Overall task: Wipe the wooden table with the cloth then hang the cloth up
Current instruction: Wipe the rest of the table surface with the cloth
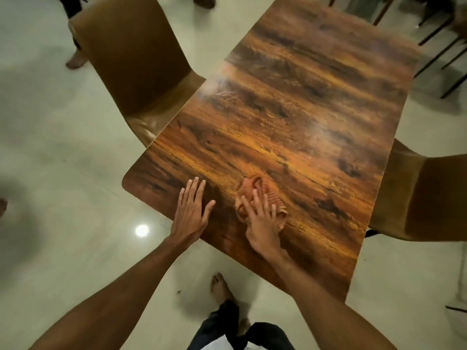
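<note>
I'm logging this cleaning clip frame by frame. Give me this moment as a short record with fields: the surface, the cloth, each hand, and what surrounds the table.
surface: wooden table, bare apart from the cloth and hands
cloth: orange-brown cloth, bunched, lying on the near part of the table
right hand: pressed flat on the cloth, fingers spread
left hand: open, palm down on the table beside the cloth, not touching it
chairs: left brown chair, right brown chair
floor: pale tiled floor
task stage: wiping; cloth not yet hung
</note>
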A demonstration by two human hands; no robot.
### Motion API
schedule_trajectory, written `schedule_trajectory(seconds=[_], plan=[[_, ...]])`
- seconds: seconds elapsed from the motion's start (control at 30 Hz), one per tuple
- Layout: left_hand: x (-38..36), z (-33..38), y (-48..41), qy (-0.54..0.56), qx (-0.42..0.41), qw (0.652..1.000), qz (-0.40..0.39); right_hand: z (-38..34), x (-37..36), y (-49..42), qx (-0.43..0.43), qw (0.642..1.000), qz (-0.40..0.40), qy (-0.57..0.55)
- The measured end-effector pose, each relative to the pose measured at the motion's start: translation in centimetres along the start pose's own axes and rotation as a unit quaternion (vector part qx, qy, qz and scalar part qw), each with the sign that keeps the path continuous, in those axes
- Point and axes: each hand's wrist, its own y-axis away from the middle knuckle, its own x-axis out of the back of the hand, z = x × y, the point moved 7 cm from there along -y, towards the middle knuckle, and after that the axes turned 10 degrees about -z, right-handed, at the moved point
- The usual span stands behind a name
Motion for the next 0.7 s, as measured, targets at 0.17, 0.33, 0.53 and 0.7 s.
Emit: schedule_trajectory(seconds=[0.17,0.33,0.53,0.7], plan=[[2.2,-2.6,-1.8,-0.024,-0.044,0.999,-0.017,-0.9,-0.5,-1.0,-0.015,0.999,0.025,-0.013],[5.3,-5.5,-2.6,-0.037,-0.081,0.996,-0.009,-2.4,-0.5,-1.0,-0.173,0.979,0.079,-0.067],[8.6,-8.4,-4.0,-0.043,-0.108,0.993,-0.036,-12.7,-3.7,-2.8,-0.014,0.998,0.048,-0.024],[12.0,-12.7,-10.0,-0.023,-0.130,0.990,-0.053,-9.9,-0.1,-8.8,-0.227,0.963,0.106,-0.100]])
